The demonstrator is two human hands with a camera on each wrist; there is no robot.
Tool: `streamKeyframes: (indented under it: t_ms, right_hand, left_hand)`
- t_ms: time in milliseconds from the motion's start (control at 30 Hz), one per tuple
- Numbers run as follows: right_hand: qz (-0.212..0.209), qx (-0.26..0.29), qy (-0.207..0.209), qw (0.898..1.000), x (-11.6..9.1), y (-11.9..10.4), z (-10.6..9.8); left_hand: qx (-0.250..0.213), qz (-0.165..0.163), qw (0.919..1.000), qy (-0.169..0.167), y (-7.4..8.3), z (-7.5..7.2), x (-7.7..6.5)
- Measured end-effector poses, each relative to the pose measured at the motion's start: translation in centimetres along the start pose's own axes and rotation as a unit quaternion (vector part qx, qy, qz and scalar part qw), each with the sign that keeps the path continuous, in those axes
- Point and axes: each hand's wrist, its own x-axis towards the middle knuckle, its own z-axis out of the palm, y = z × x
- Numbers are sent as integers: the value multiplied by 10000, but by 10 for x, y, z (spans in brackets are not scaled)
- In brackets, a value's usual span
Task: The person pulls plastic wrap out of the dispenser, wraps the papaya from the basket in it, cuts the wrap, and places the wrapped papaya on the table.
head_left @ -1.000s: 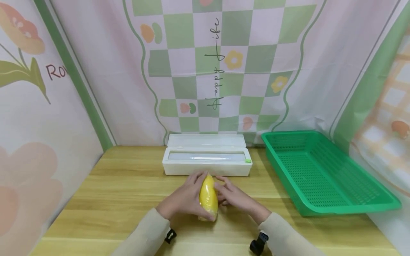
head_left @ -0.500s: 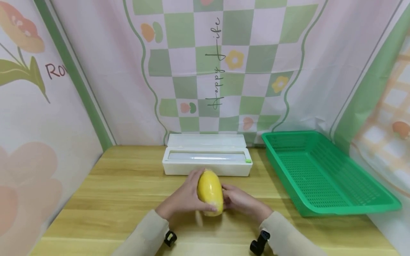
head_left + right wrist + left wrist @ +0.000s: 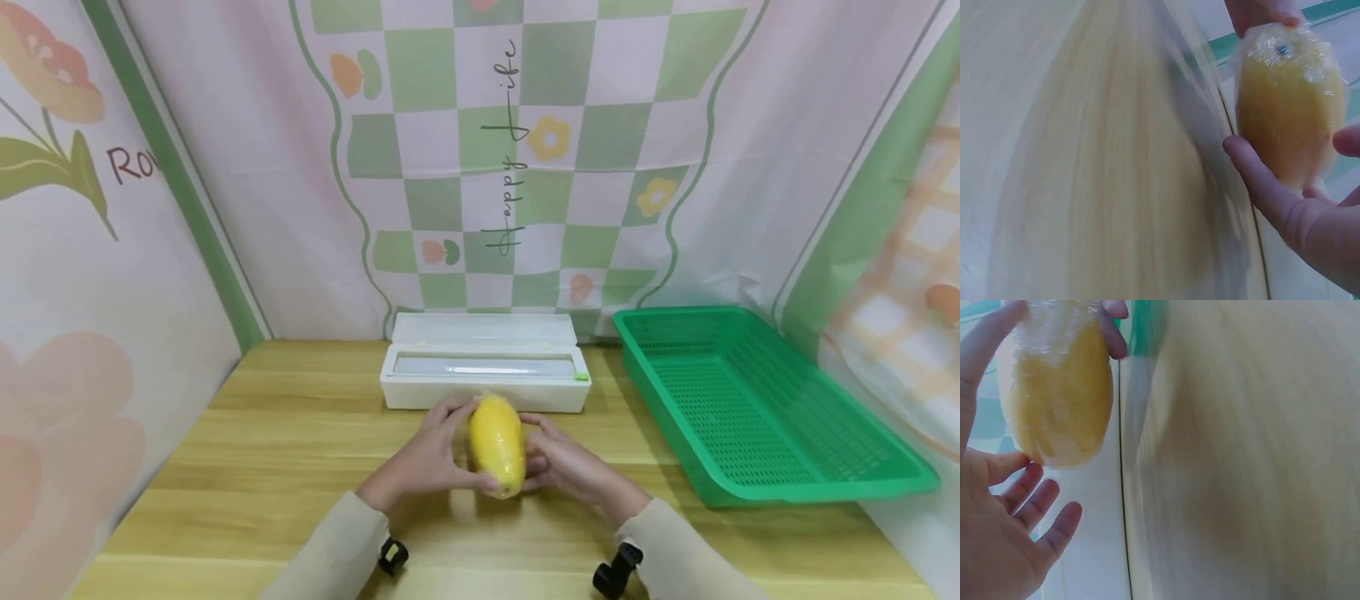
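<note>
Wrapped in clear cling film, a yellow oval fruit (image 3: 497, 442) is held up in front of the white box, above the tabletop. My left hand (image 3: 431, 462) holds its left side between thumb and forefinger; the other fingers stand off it in the left wrist view, where the wrapped fruit (image 3: 1060, 394) shows creased film at its top. On the other side, my right hand (image 3: 573, 467) grips the fruit with thumb and fingers. In the right wrist view the fruit (image 3: 1288, 112) shows a small dark spot under bunched film at one end.
Behind the hands stands a white cling film dispenser (image 3: 483, 396), its lid (image 3: 483, 329) raised and a roll inside. A green perforated basket (image 3: 750, 408) is at the right. Printed curtains enclose the wooden table (image 3: 300, 433) at the back and sides.
Between both hands the fruit has turned, and its near end now tilts slightly right. My right fingers moved off, around and back onto its right side. The dispenser and basket have not moved.
</note>
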Motion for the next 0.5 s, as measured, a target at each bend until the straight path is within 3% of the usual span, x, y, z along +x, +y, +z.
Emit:
streamKeyframes:
  t_ms: [267, 500]
  right_hand:
    - [-361, -804, 255, 9958, -5, -4, 4]
    - [-471, -1401, 577, 9873, -4, -4, 9]
  left_hand:
    - [162, 282, 9992, -223, -8, 0, 0]
    - [28, 524, 9979, -383, -15, 4, 5]
